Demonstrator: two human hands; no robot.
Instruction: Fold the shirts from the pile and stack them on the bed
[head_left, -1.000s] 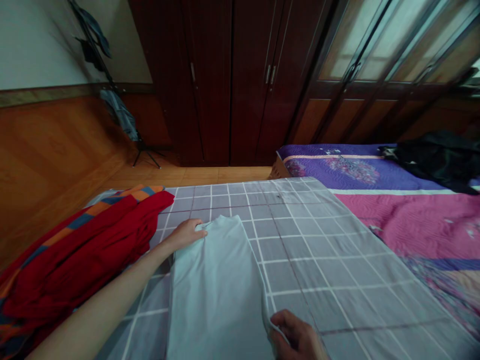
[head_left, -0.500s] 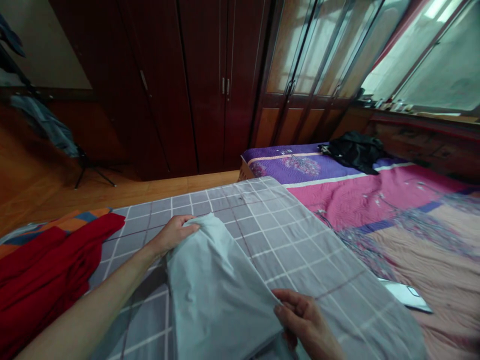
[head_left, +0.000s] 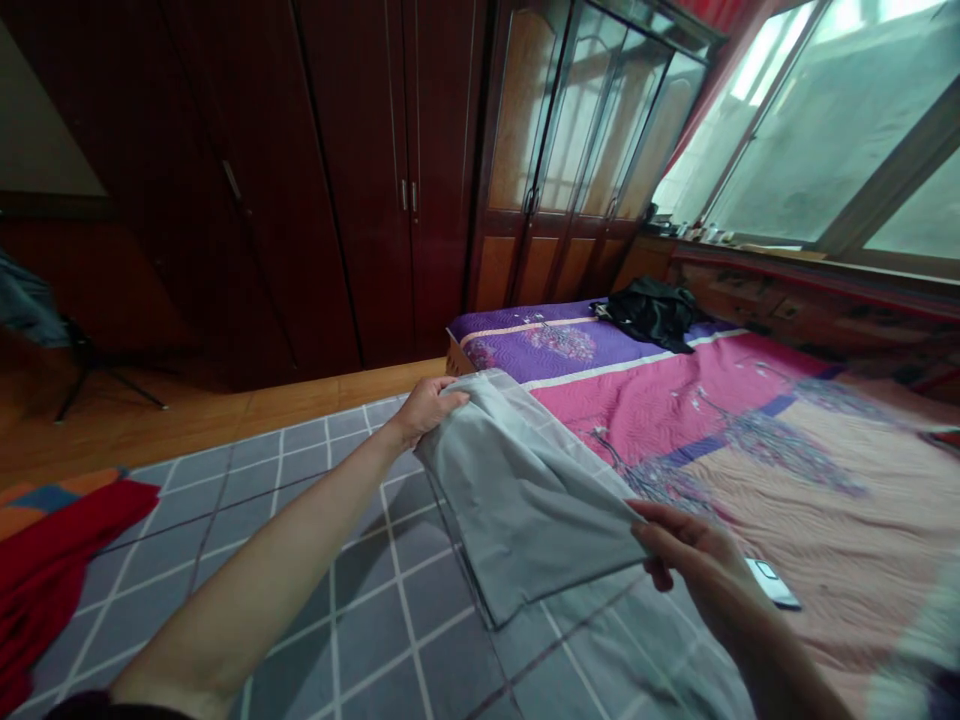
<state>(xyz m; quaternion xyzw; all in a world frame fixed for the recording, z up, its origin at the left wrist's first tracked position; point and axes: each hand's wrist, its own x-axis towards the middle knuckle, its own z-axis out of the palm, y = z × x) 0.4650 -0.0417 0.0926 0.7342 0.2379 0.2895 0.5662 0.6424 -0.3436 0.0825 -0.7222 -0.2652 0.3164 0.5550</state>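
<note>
A light grey-green cloth, folded in layers, is stretched between my two hands above the grey checked sheet. My left hand pinches its upper left end, thumb on top. At its right corner, my right hand grips the edge between thumb and fingers. The cloth's lower corner hangs toward me, near the sheet.
Red clothing lies at the left, beside an orange and blue cloth. On the patterned bedspread are a black garment and a phone. Dark wardrobes stand behind; a tripod stand is far left.
Both hands have moved up and to the right with the cloth, which is now raised and shows its lower edge. The view has turned toward the right.
</note>
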